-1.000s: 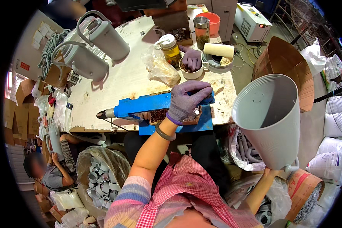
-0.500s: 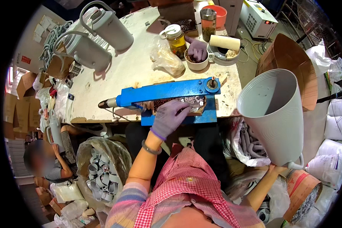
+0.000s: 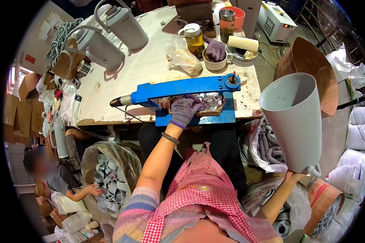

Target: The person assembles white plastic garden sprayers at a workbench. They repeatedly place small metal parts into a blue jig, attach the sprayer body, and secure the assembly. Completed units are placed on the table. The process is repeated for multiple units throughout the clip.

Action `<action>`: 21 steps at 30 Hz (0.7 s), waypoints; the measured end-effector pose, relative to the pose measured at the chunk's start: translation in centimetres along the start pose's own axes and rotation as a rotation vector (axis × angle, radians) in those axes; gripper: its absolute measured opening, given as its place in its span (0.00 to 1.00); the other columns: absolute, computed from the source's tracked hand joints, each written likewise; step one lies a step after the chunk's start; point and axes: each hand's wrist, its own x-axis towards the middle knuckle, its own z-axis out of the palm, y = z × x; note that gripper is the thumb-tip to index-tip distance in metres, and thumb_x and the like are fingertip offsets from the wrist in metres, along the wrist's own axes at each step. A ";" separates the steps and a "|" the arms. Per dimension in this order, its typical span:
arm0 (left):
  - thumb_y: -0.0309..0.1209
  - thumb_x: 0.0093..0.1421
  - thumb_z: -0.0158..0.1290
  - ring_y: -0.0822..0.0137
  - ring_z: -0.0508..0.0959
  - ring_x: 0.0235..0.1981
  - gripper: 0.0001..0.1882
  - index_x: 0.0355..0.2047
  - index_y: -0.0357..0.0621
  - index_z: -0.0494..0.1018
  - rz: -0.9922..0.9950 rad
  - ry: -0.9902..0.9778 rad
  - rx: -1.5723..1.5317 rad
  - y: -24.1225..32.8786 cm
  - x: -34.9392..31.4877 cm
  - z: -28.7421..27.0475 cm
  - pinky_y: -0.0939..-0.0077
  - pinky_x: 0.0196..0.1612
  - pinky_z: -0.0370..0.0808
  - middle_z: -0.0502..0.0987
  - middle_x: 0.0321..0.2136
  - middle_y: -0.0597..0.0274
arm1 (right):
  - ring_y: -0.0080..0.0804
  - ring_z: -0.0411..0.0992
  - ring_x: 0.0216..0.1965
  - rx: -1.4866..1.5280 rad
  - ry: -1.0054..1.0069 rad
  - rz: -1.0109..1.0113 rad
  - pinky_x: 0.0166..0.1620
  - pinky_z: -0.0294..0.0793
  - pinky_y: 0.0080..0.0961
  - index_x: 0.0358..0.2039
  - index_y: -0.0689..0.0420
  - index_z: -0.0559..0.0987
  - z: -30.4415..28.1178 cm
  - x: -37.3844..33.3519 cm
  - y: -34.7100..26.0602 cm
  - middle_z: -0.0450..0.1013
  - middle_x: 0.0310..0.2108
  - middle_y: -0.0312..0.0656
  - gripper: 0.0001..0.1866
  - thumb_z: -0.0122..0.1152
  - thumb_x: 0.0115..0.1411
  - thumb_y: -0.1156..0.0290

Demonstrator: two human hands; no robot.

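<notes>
Dipping purple-gloved left hand (image 3: 183, 109) deeper into brown cardboard parts box (image 3: 211, 114), front edge of white bench (image 3: 111, 91); can't tell if pinching. Holding tall grey plastic vessel (image 3: 293, 125) with right hand (image 3: 295, 175) alone, off right corner; could topple.

- The tall container (image 3: 292, 125) looks like grey plastic, rather matt, with fine ridges around its wall.
- The left hand (image 3: 184, 108) wears a glove (image 3: 181, 117) which seems knitted cloth, dull in surface.
- The blue tool (image 3: 182, 89) appears to be painted metal, slightly glossy; its round collar (image 3: 127, 100) is bare shiny metal.
- The small pieces (image 3: 211, 100) shine like metal.
- The bench (image 3: 105, 89) has a pale, stained top, worn at the edge.
- The apron (image 3: 194, 178) is checked cloth, matt.
- The bag (image 3: 183, 56) is thin plastic, wrinkled and glossy.
- The carton (image 3: 306, 77) is matt brown cardboard.
</notes>
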 end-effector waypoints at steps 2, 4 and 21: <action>0.48 0.55 0.60 0.58 0.81 0.32 0.16 0.31 0.50 0.84 -0.055 -0.061 0.007 0.7 0.0 -1.1 0.67 0.37 0.77 0.82 0.29 0.60 | 0.38 0.69 0.57 -0.038 0.013 -0.011 0.59 0.71 0.47 0.58 0.50 0.71 0.1 0.3 0.2 0.70 0.57 0.40 0.28 0.48 0.65 0.45; 0.47 0.57 0.59 0.58 0.81 0.31 0.15 0.31 0.49 0.83 -0.040 -0.053 -0.030 0.7 0.0 -1.2 0.67 0.37 0.77 0.82 0.30 0.59 | 0.39 0.69 0.58 -0.053 0.028 -0.016 0.59 0.72 0.49 0.58 0.49 0.71 0.2 0.5 0.3 0.70 0.57 0.39 0.29 0.48 0.65 0.44; 0.25 0.60 0.60 0.76 0.82 0.33 0.10 0.42 0.36 0.78 0.234 0.169 -0.843 11.5 5.2 -8.3 0.83 0.37 0.78 0.83 0.33 0.61 | 0.38 0.67 0.59 0.005 0.023 -0.033 0.62 0.65 0.41 0.59 0.53 0.69 3.4 0.1 1.2 0.69 0.57 0.41 0.26 0.45 0.68 0.49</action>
